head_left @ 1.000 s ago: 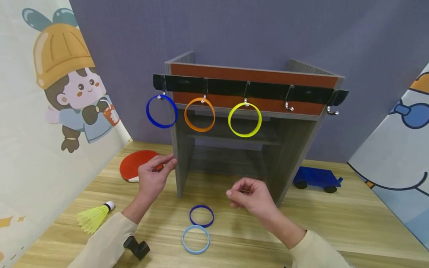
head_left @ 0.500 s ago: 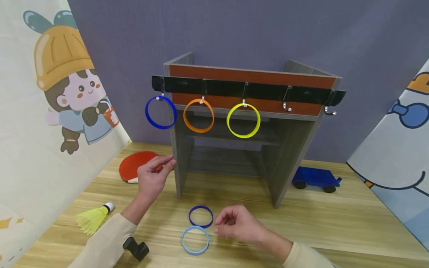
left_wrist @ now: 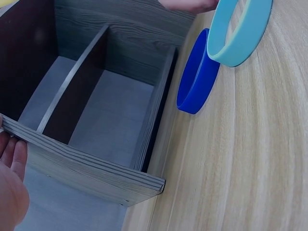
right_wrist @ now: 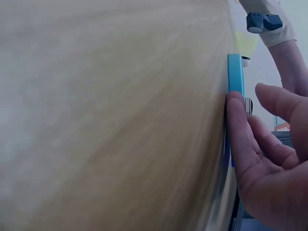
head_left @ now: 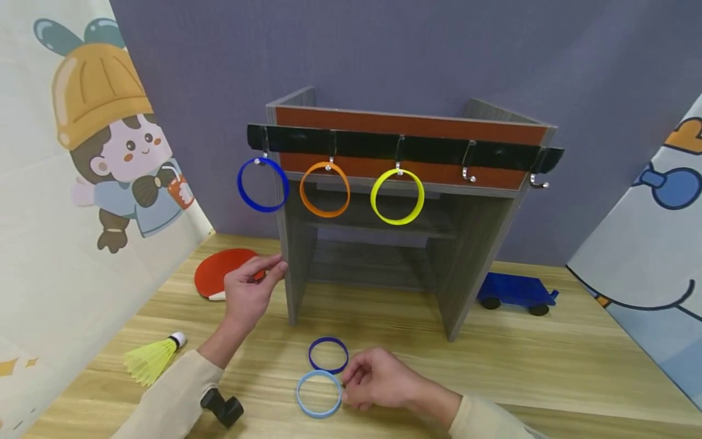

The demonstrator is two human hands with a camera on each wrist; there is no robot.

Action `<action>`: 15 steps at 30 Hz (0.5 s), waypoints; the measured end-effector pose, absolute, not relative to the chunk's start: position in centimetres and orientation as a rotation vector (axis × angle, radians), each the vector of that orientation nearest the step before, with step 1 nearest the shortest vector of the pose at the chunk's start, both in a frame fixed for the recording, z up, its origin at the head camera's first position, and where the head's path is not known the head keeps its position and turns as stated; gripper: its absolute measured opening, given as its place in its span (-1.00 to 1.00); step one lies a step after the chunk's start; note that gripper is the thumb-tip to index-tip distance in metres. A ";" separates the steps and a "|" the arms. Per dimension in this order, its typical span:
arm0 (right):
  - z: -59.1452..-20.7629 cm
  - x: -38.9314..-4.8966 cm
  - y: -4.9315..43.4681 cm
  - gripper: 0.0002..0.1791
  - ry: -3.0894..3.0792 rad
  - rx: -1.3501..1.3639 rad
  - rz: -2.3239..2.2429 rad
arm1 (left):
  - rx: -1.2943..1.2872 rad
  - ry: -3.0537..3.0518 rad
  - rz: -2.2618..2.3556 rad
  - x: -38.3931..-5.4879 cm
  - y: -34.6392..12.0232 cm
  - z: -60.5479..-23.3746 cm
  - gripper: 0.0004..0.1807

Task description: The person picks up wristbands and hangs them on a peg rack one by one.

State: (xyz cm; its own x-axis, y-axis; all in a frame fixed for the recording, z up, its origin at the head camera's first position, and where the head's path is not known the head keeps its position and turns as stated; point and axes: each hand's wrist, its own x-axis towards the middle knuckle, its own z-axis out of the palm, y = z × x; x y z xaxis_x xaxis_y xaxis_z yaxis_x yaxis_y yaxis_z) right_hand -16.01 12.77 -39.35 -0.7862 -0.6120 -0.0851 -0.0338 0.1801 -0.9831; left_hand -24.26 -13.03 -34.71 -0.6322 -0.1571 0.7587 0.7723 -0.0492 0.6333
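1. I see the pale-blue, rubbery-looking ring (head_left: 318, 414) flat at nine o'clock from the nearer right hand (head_left: 379, 379)
2. That hand's thumb and forefinger stand parted at the rim
3. At eleven o'clock, the left hand (head_left: 248, 294) pinches the grey wood-grain cabinet (head_left: 476, 244)

FREE: table (head_left: 269, 372) left of light-blue ring (left_wrist: 244, 45) | OBSTACLE: dark-blue ring (left_wrist: 199, 91) at its far edge

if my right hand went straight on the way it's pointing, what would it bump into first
Most likely the light blue ring: your right hand points right at its edge. They may already be touching; the head view leaves the depth unclear.
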 end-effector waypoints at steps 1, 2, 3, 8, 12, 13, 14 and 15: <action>-39.3 -16.0 12.7 -0.82 2.013 -0.608 -1.634 | -0.670 -1.554 -1.760 -24.3 -13.0 -34.7 -0.79; -39.2 -16.1 12.6 -0.83 2.031 -0.613 -1.624 | -0.664 -1.558 -1.752 -24.3 -12.9 -34.7 -0.80; -39.2 -16.1 12.4 -0.83 2.051 -0.621 -1.613 | -0.660 -1.559 -1.751 -24.3 -12.9 -34.7 -0.79; -38.9 -16.1 11.7 -0.85 2.164 -0.638 -1.548 | -0.643 -1.573 -1.739 -24.0 -12.9 -34.3 -0.78; -38.7 -16.0 11.2 -0.83 2.251 -0.642 -1.488 | -0.653 -1.581 -1.737 -23.2 -12.6 -33.4 -0.79; -38.6 -16.0 11.1 -0.82 2.272 -0.644 -1.470 | -0.651 -1.586 -1.734 -23.1 -12.5 -33.2 -0.80; -38.6 -16.0 11.0 -0.81 2.291 -0.641 -1.452 | -0.651 -1.587 -1.734 -23.0 -12.5 -33.1 -0.80; -38.5 -16.0 11.0 -0.80 2.307 -0.636 -1.432 | -0.649 -1.587 -1.735 -22.9 -12.5 -33.1 -0.80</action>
